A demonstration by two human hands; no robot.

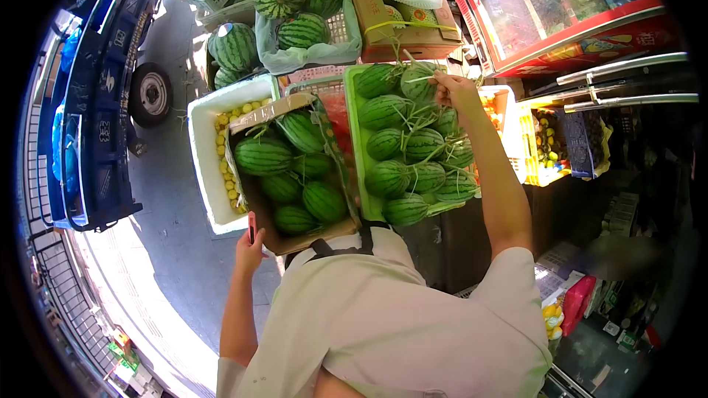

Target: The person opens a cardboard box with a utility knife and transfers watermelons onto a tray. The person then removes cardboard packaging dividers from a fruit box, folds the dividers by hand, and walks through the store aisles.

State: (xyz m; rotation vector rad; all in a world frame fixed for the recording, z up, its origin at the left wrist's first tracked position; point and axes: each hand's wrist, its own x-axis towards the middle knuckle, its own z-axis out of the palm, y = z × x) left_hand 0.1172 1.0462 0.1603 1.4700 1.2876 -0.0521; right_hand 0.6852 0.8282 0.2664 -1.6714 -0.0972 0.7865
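Observation:
My right hand (457,96) reaches over the back right corner of a green crate (358,140) filled with small striped watermelons (425,144). Its fingers are closed on a pale stem above the back watermelon (417,82). Down at the left, my left hand (250,253) is wrapped round a slim red-and-black object (252,228), which points upward; its kind is unclear. That hand is beside the front left corner of a cardboard box (341,169) with several larger watermelons (264,156) in it.
A white foam box (209,206) of small yellow fruit stands left of the cardboard box. Behind are a lined watermelon basket (354,15) and a melon carton (409,44). A blue cart (96,118) is at left, a red-framed freezer (509,59) at right.

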